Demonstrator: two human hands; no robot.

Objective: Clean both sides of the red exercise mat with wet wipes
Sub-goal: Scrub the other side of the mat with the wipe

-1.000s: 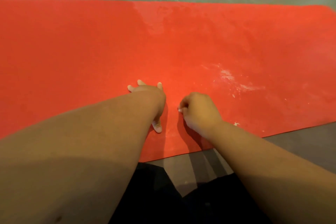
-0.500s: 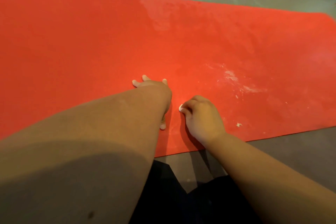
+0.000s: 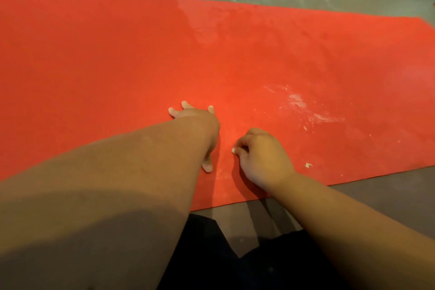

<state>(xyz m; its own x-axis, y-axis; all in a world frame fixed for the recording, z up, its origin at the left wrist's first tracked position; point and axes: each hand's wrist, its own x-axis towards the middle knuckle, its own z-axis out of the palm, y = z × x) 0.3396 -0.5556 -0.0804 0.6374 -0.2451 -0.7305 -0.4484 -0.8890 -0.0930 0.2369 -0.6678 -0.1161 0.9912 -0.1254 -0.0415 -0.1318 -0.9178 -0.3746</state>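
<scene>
Just right of the curled right hand [image 3: 261, 162], hold unclear, white smears [image 3: 303, 103] mark the sideways-lying red exercise mat [image 3: 94, 66]; left hand [image 3: 195, 117] splays flat.

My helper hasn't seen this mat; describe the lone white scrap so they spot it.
On the red mat, look near its closest edge, right of the right hand. The white scrap lies there, a solid fleck, unlike the chalky smears farther in.

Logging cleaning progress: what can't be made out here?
- Head view: whether the right hand holds a wipe; curled fingers hide it.
- Palm of the left hand, under its own forearm.
- Left end of the flat red exercise mat, cut by the frame; its underside, face down.
</scene>
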